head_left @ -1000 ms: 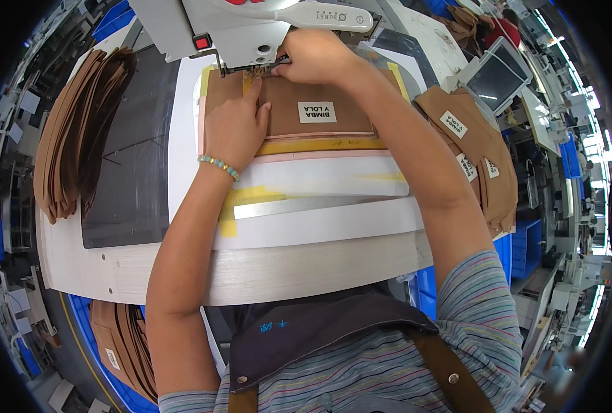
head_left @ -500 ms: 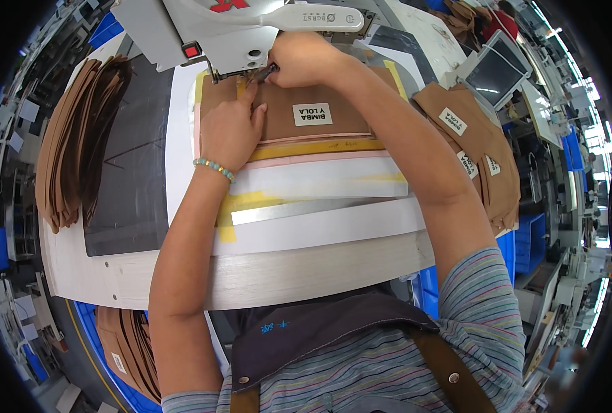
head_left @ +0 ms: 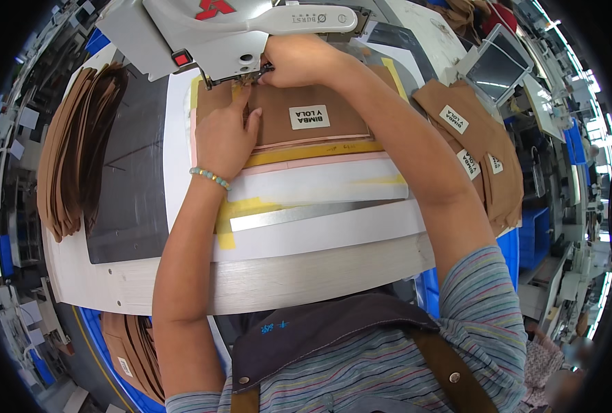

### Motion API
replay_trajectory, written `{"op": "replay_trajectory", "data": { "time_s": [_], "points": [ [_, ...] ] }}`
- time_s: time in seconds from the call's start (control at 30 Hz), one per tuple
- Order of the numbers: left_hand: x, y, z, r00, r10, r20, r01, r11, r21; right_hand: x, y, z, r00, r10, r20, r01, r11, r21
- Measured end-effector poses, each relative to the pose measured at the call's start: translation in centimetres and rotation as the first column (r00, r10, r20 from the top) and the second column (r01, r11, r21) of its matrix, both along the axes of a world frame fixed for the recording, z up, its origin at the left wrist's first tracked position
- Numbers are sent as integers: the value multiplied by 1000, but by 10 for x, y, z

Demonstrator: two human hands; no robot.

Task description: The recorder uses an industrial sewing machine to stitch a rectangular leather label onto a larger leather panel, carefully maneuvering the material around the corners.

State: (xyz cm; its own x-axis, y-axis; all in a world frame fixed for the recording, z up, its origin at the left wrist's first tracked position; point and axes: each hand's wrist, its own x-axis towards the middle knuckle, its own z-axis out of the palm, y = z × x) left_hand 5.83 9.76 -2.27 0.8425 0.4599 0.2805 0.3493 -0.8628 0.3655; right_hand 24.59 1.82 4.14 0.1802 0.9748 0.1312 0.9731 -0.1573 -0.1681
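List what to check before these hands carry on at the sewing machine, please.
1. Brown panel lying flat: ok, it looks smooth.
2. White label face up: ok.
3. Left hand on the panel: ok, index finger extended.
4. That fingertip well clear of the sewing machine: not ok, it is close beneath the head.
5. Right hand gripping the dark tool: ok.
6. Needle stopped: cannot tell.

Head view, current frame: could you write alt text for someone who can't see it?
A person's left hand lies over a white-labelled brown panel at a white sewing machine, index finger near its lower edge; beside it, the right hand grips a small dark item. A brown stack lies left, a brown pile right.
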Motion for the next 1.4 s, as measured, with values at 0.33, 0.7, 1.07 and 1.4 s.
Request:
{"op": "replay_trajectory", "data": {
  "time_s": [0.33,0.7,1.07,1.4],
  "points": [
    [0,0,1,999,7,35,-5,998,-57,3,9,-3,1000,-7,-5,7,999,-36],
    [1,1,-1,1000,3,7,-3,1000,-14,6,8,-1,997,50,-51,-50,999,4],
    [4,-1,2,999,-3,-42,6,998,60,27,-2,-41,966,102,-238,-70,988,140],
    [1,1,-2,998,-22,65,22,1000,-3,24,-10,-55,900,171,-400,-78,968,237]
  ]
}}
